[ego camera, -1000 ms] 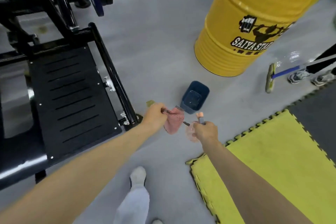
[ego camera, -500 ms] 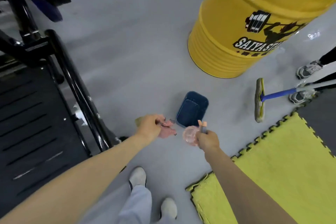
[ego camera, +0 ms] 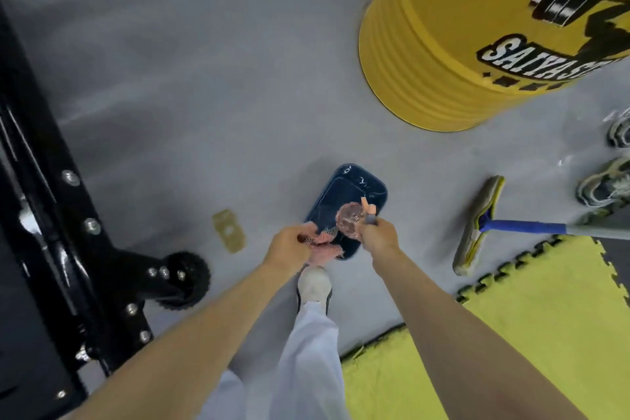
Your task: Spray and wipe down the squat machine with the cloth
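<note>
Bin (ego camera: 335,177) now beneath spray bottle (ego camera: 349,223), yellow drum (ego camera: 426,61) behind, mop (ego camera: 477,225) beside

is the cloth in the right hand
No, the left hand grips the pink cloth, while the right hand holds the spray bottle.

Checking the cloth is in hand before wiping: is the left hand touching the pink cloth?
Touching. The head view shows the left hand gripping the pink cloth, which bunches out from its curled fingers.
</note>
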Tool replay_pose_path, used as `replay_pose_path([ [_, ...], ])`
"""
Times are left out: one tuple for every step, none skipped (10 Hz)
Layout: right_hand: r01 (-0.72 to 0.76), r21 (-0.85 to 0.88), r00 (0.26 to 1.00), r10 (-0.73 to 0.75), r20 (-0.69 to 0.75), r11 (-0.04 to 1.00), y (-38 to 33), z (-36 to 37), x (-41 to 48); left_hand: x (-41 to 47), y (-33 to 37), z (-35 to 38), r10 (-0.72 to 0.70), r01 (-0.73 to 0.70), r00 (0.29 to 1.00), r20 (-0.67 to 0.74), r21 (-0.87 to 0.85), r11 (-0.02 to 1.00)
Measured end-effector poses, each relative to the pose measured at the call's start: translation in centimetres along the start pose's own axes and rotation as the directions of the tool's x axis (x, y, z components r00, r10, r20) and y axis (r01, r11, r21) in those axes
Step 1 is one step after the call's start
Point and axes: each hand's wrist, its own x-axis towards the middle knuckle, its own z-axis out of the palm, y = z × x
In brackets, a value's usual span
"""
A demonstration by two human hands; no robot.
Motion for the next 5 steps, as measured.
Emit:
replay_pose_path([
  [-0.050,0.004,0.999,0.050,0.017,0.999,0.1,0.3,4.3,3.4,-0.4,2.2,-0.074,0.071,0.997,-0.020,-0.119,0.990],
  [-0.093,-0.015,0.993,0.094,0.065,0.996,0.3,0.6,7.9,6.9,-1.2,3.6,-0.087,0.089,0.996,-0.023,0.106,0.990],
  [-0.130,0.015,0.990,0.129,0.062,0.991,0.5,0.9,10.9,9.1,-1.8,4.6,-0.084,0.087,0.996,-0.025,0.336,0.938],
  [-0.123,0.002,0.991,0.123,0.051,0.992,0.6,1.3,12.7,10.7,-2.4,5.2,-0.093,0.098,0.995,-0.031,0.383,0.919],
  [-0.069,-0.010,0.997,0.069,0.037,0.998,0.7,1.0,13.0,10.7,-2.2,6.2,-0.104,0.085,0.994,0.041,0.330,0.940],
])
